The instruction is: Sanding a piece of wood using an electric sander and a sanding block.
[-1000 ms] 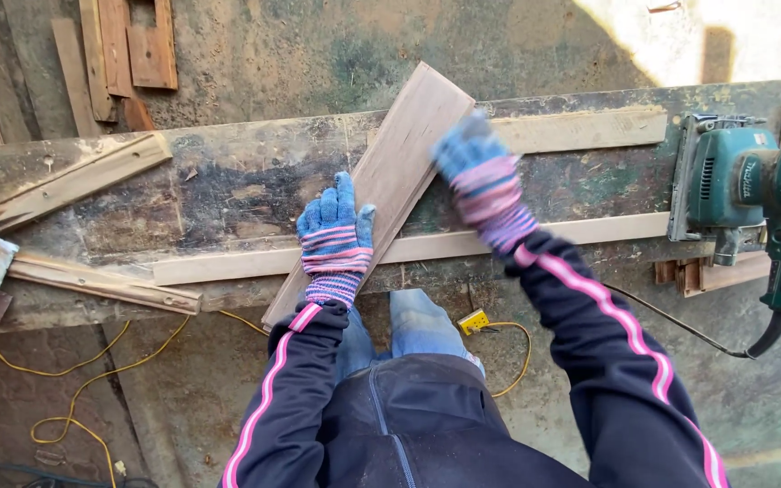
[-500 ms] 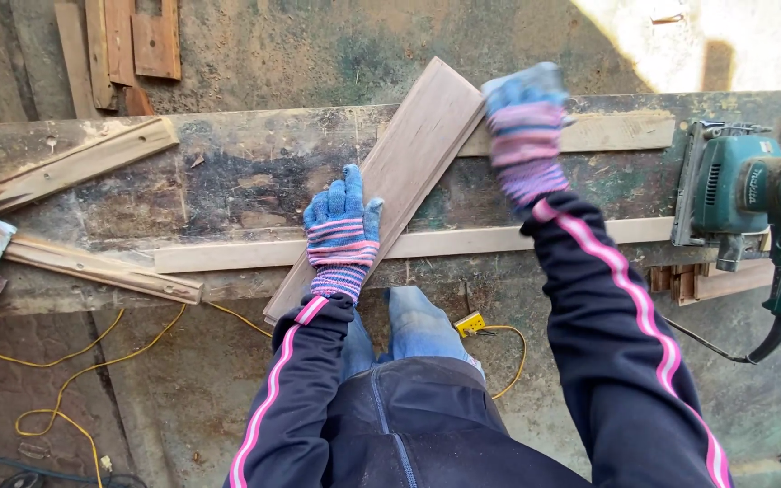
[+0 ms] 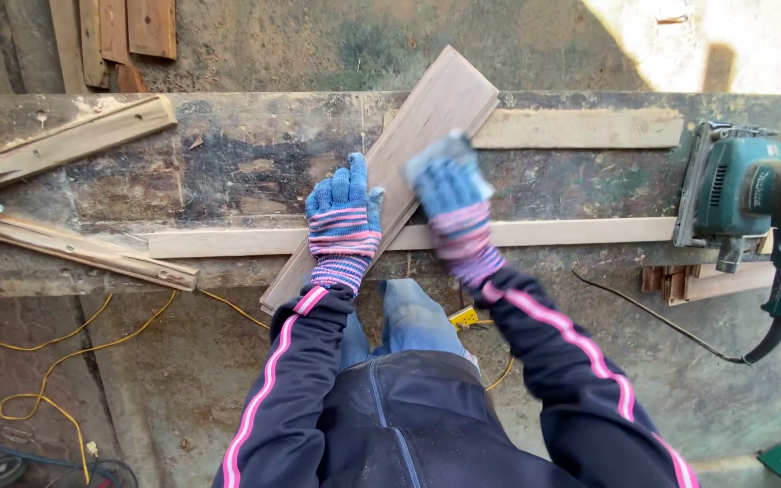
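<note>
A long brown wooden board (image 3: 436,99) lies diagonally across the worn workbench (image 3: 228,172), and its near end hangs over the front edge. My left hand (image 3: 345,221), in a blue and pink striped glove, presses flat on the board's lower half. My right hand (image 3: 449,194), in the same kind of glove, is blurred with motion over the board's middle. It seems to press a small pale sheet against the wood. The sheet's edges barely show around the glove.
A green electric power tool (image 3: 752,194) with a black cord sits at the bench's right end. Pale wooden strips (image 3: 580,128) (image 3: 544,233) lie along the bench, and rougher battens (image 3: 70,136) lie at the left. A yellow cable (image 3: 56,348) trails on the ground.
My right hand swept up the board to its far end, then came back down to the middle. My left hand stayed pressed on the board.
</note>
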